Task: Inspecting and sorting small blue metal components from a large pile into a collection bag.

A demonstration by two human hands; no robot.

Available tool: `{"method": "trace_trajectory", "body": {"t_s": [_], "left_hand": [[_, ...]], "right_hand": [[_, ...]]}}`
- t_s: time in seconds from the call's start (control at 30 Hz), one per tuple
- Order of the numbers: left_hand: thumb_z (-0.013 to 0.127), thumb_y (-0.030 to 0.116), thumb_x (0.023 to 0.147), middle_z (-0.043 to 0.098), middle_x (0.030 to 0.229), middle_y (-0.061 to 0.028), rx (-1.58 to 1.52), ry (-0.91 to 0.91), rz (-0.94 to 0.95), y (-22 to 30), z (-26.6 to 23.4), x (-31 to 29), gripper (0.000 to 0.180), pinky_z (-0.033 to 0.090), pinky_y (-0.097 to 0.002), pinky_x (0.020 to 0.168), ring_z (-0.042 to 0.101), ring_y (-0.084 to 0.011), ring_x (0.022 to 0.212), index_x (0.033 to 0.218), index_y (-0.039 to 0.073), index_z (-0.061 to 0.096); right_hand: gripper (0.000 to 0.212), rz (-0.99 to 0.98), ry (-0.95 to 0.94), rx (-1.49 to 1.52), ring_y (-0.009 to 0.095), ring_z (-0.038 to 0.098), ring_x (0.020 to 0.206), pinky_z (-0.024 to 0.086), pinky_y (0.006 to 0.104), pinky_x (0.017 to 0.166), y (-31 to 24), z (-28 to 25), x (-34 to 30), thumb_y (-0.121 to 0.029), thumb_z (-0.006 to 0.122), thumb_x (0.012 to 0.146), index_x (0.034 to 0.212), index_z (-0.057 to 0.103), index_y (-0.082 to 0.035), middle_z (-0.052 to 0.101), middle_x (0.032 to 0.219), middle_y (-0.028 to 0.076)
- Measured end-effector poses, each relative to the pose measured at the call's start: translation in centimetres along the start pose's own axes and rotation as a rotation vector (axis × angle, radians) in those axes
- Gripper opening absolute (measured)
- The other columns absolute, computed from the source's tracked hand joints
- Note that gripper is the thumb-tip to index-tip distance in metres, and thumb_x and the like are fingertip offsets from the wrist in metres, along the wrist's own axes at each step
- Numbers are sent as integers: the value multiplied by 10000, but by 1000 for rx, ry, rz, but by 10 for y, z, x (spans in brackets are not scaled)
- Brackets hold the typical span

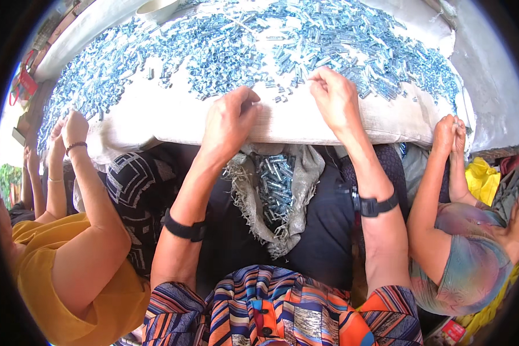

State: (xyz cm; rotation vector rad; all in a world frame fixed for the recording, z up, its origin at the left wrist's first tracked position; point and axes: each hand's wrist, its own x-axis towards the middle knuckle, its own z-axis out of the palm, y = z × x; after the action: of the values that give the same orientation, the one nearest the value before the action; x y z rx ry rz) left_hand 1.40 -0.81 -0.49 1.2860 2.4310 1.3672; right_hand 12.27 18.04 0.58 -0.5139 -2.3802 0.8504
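My left hand (229, 120) is raised at the near edge of a cloth-covered table (305, 124), fingers curled and pressed together. Opposite it, my right hand (335, 99) is a little farther over the cloth, its thumb and forefinger pinched. Whatever either hand holds is too small or hidden to make out. Just beyond both lies a wide spread of small bluish metal tube pieces (222, 66), short rings in places and longer pieces elsewhere. In my lap, between the forearms, a frayed woven sack (303, 199) gapes around a heap of longer metal pieces (275, 181).
Co-workers sit close on both sides: one in a yellow top (92, 277) at the left, another in a multicoloured top (464, 254) at the right, their hands at the table edge. A pale bowl (157, 10) stands at the far left. A yellow bag (482, 177) lies at the right.
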Motion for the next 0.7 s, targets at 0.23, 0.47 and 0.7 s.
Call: {"method": "trace_trajectory", "body": {"t_s": [0.23,0.47,0.7], "left_hand": [[613,73,748,591,789,-115,219,46,122,-6,13,32,184,475,-353,667,598,-269,706,929,47,634],[607,126,760,608,836,-130,311,19,88,-12,18,39,132,484,-383,685,612,-310,766,868,51,619],[606,169,767,613,847,-128,430,43,56,-7,26,51,135,481,-396,693,608,-317,768,850,64,616]], "right_hand": [[114,-140,-30,-457,373,612,780,483,474,686,7,17,29,-92,525,773,838,573,-11,606,835,184],[141,-53,-109,-488,381,617,809,490,464,699,5,11,28,-95,526,770,860,584,-3,618,843,197],[119,-75,-38,-530,361,619,794,464,472,700,11,16,32,-88,546,752,831,556,1,616,827,179]]}}
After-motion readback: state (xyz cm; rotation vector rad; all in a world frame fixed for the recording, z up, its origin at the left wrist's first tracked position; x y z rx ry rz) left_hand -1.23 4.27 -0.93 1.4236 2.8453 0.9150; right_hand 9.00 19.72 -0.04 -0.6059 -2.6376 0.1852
